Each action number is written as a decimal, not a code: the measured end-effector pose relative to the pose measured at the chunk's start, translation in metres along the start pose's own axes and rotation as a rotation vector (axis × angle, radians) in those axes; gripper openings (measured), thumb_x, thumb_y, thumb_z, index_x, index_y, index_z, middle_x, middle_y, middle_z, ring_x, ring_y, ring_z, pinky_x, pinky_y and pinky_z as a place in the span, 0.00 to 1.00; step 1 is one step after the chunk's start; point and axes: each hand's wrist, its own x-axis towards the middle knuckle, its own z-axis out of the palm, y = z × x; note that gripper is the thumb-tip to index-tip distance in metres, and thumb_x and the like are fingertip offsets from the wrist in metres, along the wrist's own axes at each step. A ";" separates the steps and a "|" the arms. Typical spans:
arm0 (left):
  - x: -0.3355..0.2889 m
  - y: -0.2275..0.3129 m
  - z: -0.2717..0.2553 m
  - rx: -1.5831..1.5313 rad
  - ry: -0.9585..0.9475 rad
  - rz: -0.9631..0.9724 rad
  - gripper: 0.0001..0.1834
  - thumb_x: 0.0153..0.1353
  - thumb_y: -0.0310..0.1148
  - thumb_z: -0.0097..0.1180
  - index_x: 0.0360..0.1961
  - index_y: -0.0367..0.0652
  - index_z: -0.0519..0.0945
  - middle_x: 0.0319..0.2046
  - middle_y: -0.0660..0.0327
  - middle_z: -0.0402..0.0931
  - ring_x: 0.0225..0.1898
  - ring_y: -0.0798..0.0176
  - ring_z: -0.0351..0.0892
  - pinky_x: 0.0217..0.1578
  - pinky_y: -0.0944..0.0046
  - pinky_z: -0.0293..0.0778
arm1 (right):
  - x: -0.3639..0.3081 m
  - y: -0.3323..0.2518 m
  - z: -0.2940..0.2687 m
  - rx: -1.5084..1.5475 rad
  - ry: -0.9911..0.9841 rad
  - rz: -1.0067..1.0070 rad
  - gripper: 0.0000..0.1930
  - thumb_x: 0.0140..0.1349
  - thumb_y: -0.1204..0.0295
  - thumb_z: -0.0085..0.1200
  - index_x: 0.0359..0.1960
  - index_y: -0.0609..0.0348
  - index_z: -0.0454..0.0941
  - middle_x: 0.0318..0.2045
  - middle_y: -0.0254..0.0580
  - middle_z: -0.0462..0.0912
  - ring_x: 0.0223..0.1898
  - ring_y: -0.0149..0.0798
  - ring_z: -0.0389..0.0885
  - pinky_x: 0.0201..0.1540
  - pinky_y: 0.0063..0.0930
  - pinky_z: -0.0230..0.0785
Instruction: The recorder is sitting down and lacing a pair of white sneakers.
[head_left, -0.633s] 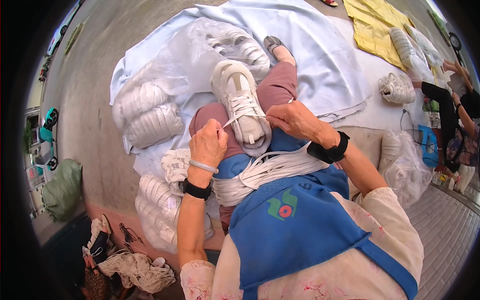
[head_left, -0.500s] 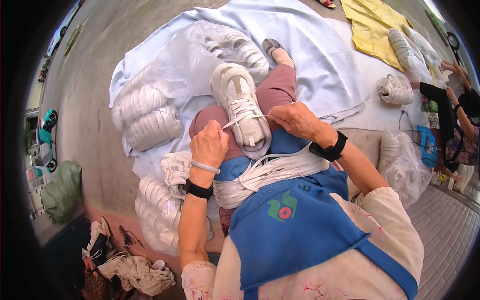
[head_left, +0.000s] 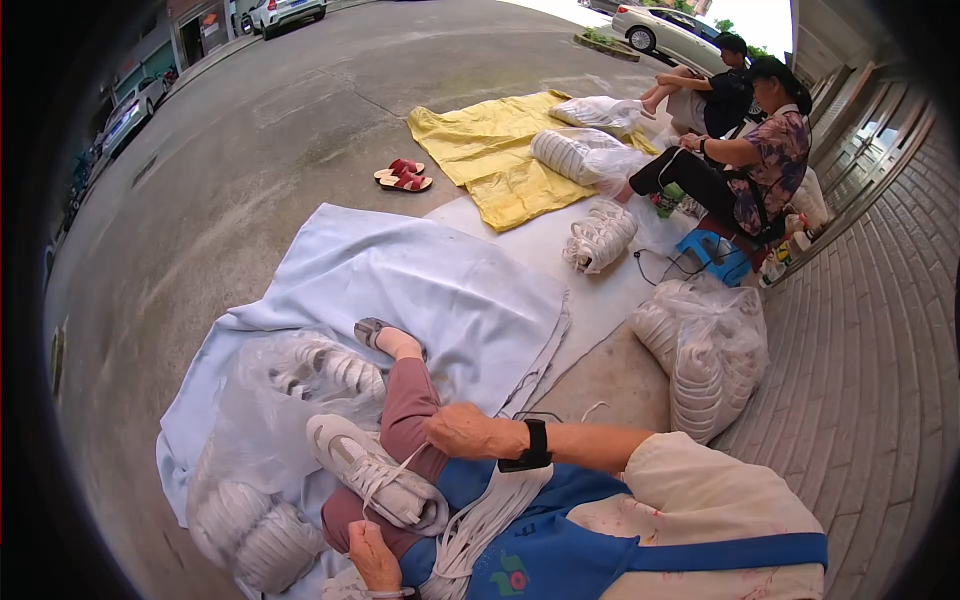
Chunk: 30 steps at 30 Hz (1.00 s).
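On my lap lies a whitish sneaker (head_left: 345, 450), its toe pointing away from me and laces crossing its tongue. My left hand (head_left: 374, 556), beside the shoe at the lower edge, is closed on one lace end. My right hand (head_left: 462, 431) is closed above my knee, pulling the other end of the shoelace (head_left: 412, 457) taut from the shoe. A thick bundle of white laces (head_left: 490, 520) rests across my blue apron (head_left: 560, 530).
Plastic-wrapped shoes (head_left: 240, 520) lie left of my legs on a pale blue cloth (head_left: 400, 270). Another bag of shoes (head_left: 700, 350) stands at the right. Beyond are a shoe bundle (head_left: 600, 236), a blue stool (head_left: 715, 258), a yellow sheet (head_left: 500, 150), red sandals (head_left: 404, 177) and two seated people (head_left: 775, 160).
My view has swung up and to the right, bringing the seated people and parked cars into sight. Both hands still hold the lace ends at the shoe.
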 end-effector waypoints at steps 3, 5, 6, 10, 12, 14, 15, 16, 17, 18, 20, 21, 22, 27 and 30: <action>0.006 -0.005 0.005 -0.047 -0.080 -0.003 0.11 0.62 0.33 0.46 0.31 0.35 0.74 0.19 0.63 0.68 0.19 0.68 0.66 0.21 0.67 0.65 | -0.010 -0.020 -0.029 0.602 0.238 -0.362 0.09 0.57 0.68 0.51 0.28 0.63 0.75 0.20 0.52 0.77 0.25 0.51 0.78 0.28 0.42 0.68; 0.005 0.006 -0.004 -0.303 -0.128 -0.321 0.10 0.63 0.33 0.46 0.34 0.36 0.75 0.21 0.65 0.70 0.15 0.73 0.66 0.13 0.72 0.63 | -0.019 -0.046 -0.047 0.704 0.261 -0.453 0.08 0.58 0.69 0.50 0.28 0.61 0.75 0.19 0.50 0.76 0.24 0.51 0.78 0.27 0.41 0.67; 0.006 0.001 -0.003 -0.303 -0.133 -0.316 0.10 0.63 0.33 0.46 0.34 0.36 0.75 0.21 0.65 0.70 0.15 0.73 0.66 0.13 0.72 0.63 | -0.023 -0.052 -0.050 0.800 0.286 -0.534 0.07 0.58 0.70 0.49 0.28 0.60 0.74 0.18 0.49 0.76 0.23 0.51 0.77 0.27 0.40 0.66; 0.002 -0.013 -0.001 -0.359 -0.063 -0.292 0.10 0.64 0.31 0.47 0.37 0.37 0.77 0.24 0.64 0.73 0.14 0.75 0.67 0.08 0.75 0.62 | -0.033 -0.035 -0.013 0.306 0.078 -0.486 0.05 0.55 0.71 0.50 0.27 0.58 0.74 0.18 0.48 0.76 0.23 0.49 0.78 0.24 0.40 0.67; -0.006 -0.002 -0.001 -0.319 -0.010 -0.305 0.09 0.63 0.30 0.48 0.38 0.36 0.77 0.26 0.62 0.74 0.15 0.74 0.68 0.09 0.75 0.64 | -0.033 -0.013 0.021 0.199 0.090 -0.467 0.04 0.53 0.72 0.50 0.26 0.58 0.73 0.18 0.46 0.76 0.23 0.49 0.78 0.24 0.40 0.67; -0.010 0.023 -0.004 -0.078 0.109 -0.168 0.08 0.59 0.24 0.45 0.35 0.33 0.76 0.28 0.51 0.72 0.24 0.54 0.72 0.29 0.58 0.68 | -0.040 -0.007 0.031 0.116 0.098 -0.421 0.04 0.50 0.71 0.51 0.26 0.57 0.72 0.21 0.43 0.76 0.27 0.47 0.78 0.28 0.38 0.69; -0.008 0.015 -0.006 0.049 0.122 -0.006 0.08 0.57 0.21 0.47 0.36 0.33 0.78 0.30 0.52 0.72 0.26 0.54 0.72 0.31 0.59 0.68 | -0.041 -0.004 0.029 0.115 0.130 -0.448 0.04 0.50 0.71 0.51 0.25 0.57 0.73 0.23 0.42 0.76 0.29 0.46 0.78 0.30 0.37 0.69; -0.007 0.002 -0.008 0.190 0.121 0.143 0.09 0.55 0.19 0.50 0.37 0.34 0.79 0.32 0.52 0.72 0.28 0.54 0.73 0.32 0.59 0.69 | -0.041 -0.002 0.027 0.131 0.157 -0.478 0.03 0.50 0.71 0.51 0.24 0.56 0.73 0.25 0.42 0.75 0.31 0.45 0.77 0.32 0.37 0.68; -0.003 0.017 -0.006 0.200 0.140 0.125 0.07 0.55 0.20 0.52 0.34 0.34 0.80 0.31 0.53 0.71 0.30 0.54 0.73 0.33 0.59 0.69 | -0.043 -0.002 0.022 0.087 0.206 -0.455 0.02 0.48 0.72 0.52 0.21 0.54 0.75 0.27 0.41 0.74 0.32 0.44 0.74 0.35 0.37 0.65; 0.003 0.013 -0.002 0.190 0.141 0.150 0.08 0.55 0.20 0.51 0.35 0.35 0.80 0.29 0.52 0.70 0.31 0.52 0.73 0.34 0.59 0.68 | -0.046 -0.005 0.013 -0.003 0.214 -0.411 0.02 0.48 0.71 0.52 0.21 0.53 0.75 0.29 0.39 0.72 0.35 0.42 0.72 0.38 0.35 0.62; 0.017 0.006 0.012 0.135 0.094 0.126 0.09 0.56 0.22 0.50 0.38 0.37 0.79 0.30 0.51 0.71 0.33 0.50 0.73 0.36 0.58 0.68 | -0.049 -0.003 -0.001 -0.110 0.213 -0.343 0.02 0.47 0.72 0.53 0.22 0.54 0.76 0.29 0.40 0.72 0.36 0.41 0.71 0.40 0.35 0.61; 0.020 0.007 0.014 0.140 0.091 0.137 0.09 0.56 0.22 0.50 0.38 0.37 0.79 0.30 0.51 0.71 0.33 0.49 0.73 0.36 0.57 0.69 | -0.049 0.001 0.002 -0.044 0.256 -0.349 0.05 0.46 0.71 0.56 0.25 0.56 0.76 0.30 0.40 0.71 0.36 0.42 0.71 0.40 0.35 0.61; 0.019 0.007 0.015 0.119 0.098 0.114 0.09 0.56 0.22 0.50 0.38 0.38 0.79 0.30 0.52 0.72 0.34 0.50 0.73 0.37 0.58 0.69 | -0.049 -0.006 0.000 0.024 0.277 -0.376 0.07 0.45 0.70 0.58 0.26 0.56 0.75 0.30 0.41 0.71 0.36 0.43 0.71 0.40 0.35 0.62; 0.016 -0.005 0.016 0.095 0.129 0.064 0.10 0.59 0.23 0.49 0.39 0.36 0.80 0.32 0.57 0.73 0.27 0.68 0.77 0.24 0.73 0.76 | -0.037 -0.018 0.014 0.038 0.174 -0.413 0.14 0.46 0.71 0.62 0.35 0.56 0.74 0.33 0.40 0.71 0.39 0.44 0.71 0.44 0.36 0.64; 0.015 -0.008 0.015 0.138 0.165 0.106 0.10 0.58 0.22 0.49 0.39 0.36 0.81 0.31 0.57 0.74 0.27 0.67 0.77 0.24 0.72 0.77 | -0.032 -0.016 0.021 0.007 0.125 -0.442 0.14 0.46 0.72 0.62 0.36 0.55 0.75 0.34 0.41 0.71 0.39 0.44 0.71 0.44 0.35 0.65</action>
